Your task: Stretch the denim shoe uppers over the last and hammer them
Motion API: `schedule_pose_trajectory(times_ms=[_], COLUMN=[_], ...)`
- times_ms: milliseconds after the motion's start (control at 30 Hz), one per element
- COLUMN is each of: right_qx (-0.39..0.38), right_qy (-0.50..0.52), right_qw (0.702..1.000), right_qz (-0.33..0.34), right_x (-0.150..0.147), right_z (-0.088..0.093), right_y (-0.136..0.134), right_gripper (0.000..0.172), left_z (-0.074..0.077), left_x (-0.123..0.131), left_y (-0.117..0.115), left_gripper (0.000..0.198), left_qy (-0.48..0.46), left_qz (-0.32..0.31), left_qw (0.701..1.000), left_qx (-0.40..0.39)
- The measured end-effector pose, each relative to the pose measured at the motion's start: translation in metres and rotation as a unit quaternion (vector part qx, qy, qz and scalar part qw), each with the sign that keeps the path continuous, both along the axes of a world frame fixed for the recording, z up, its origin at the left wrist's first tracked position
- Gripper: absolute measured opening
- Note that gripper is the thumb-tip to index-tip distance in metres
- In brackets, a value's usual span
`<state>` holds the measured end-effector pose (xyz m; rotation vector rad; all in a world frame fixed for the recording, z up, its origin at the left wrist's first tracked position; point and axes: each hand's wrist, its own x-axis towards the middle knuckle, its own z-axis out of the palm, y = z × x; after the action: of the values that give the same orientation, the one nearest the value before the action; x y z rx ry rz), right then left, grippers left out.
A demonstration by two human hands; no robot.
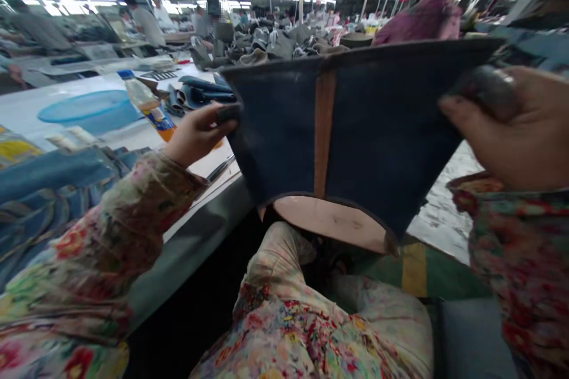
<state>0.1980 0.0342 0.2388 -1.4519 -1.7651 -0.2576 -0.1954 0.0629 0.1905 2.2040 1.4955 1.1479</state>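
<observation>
Spread out in front of me is a dark blue shoe-upper panel [382, 124], with a brown strip [325, 130] down its middle and a curved lower edge. My left hand [200, 133] pinches its left side, between thumb and fingers. At the opposite side, my right hand [511, 118] grips the upper right edge, closed around it. Dark coverings show on fingers of both hands. Below the curved edge a pale pinkish surface [329, 219] is visible; I cannot tell whether it belongs to the panel. The panel hangs in the air above my lap.
On the white table at left stand a bottle of orange drink [149, 106] and a blue basin [89, 109]. Stacked blue pieces [53, 195] lie nearer me. A heap of shoe uppers [271, 41] is behind the panel. A person in pink [418, 21] sits beyond.
</observation>
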Motion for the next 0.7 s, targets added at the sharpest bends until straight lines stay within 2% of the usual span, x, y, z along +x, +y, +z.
schedule_pose_trajectory(times_ms=[100, 167, 200, 267, 333, 400, 467, 567, 633, 700], right_qx=[-0.012, -0.067, -0.099, -0.158, -0.212, -0.264, -0.312, -0.369, -0.392, -0.342], right_qy=[-0.124, -0.167, -0.191, -0.235, -0.264, -0.274, -0.268, -0.221, -0.163, -0.086], right_qw=[0.986, 0.973, 0.966, 0.949, 0.933, 0.921, 0.911, 0.902, 0.904, 0.934], right_qz=[0.107, 0.142, 0.146, 0.141, 0.120, 0.081, 0.043, 0.025, 0.050, 0.050], right_x=[-0.026, -0.037, -0.041, -0.040, -0.030, -0.009, 0.018, 0.055, 0.068, 0.073], right_z=[-0.016, -0.038, -0.049, -0.070, -0.087, -0.102, -0.120, -0.167, -0.206, -0.239], right_y=[0.007, 0.015, 0.019, 0.025, 0.030, 0.032, 0.029, 0.012, -0.008, -0.031], right_gripper=[0.033, 0.028, 0.025, 0.020, 0.017, 0.015, 0.016, 0.021, 0.024, 0.031], left_z=[-0.061, -0.107, -0.129, -0.166, -0.191, -0.204, -0.209, -0.209, -0.206, -0.201], left_x=[-0.018, -0.017, -0.011, 0.007, 0.029, 0.047, 0.056, 0.052, 0.047, 0.048], left_y=[-0.003, -0.007, -0.010, -0.018, -0.026, -0.033, -0.035, -0.032, -0.027, -0.024], left_gripper=[0.051, 0.047, 0.045, 0.042, 0.041, 0.045, 0.057, 0.077, 0.082, 0.075], left_qy=[-0.029, -0.057, -0.076, -0.133, -0.146, -0.165, -0.208, -0.247, -0.229, -0.174], left_qz=[0.007, 0.016, 0.015, -0.028, -0.060, -0.103, -0.150, -0.151, -0.122, -0.103], left_qw=[0.991, 0.974, 0.959, 0.913, 0.890, 0.876, 0.855, 0.839, 0.860, 0.903], left_qx=[-0.133, -0.220, -0.273, -0.384, -0.427, -0.442, -0.450, -0.461, -0.439, -0.380])
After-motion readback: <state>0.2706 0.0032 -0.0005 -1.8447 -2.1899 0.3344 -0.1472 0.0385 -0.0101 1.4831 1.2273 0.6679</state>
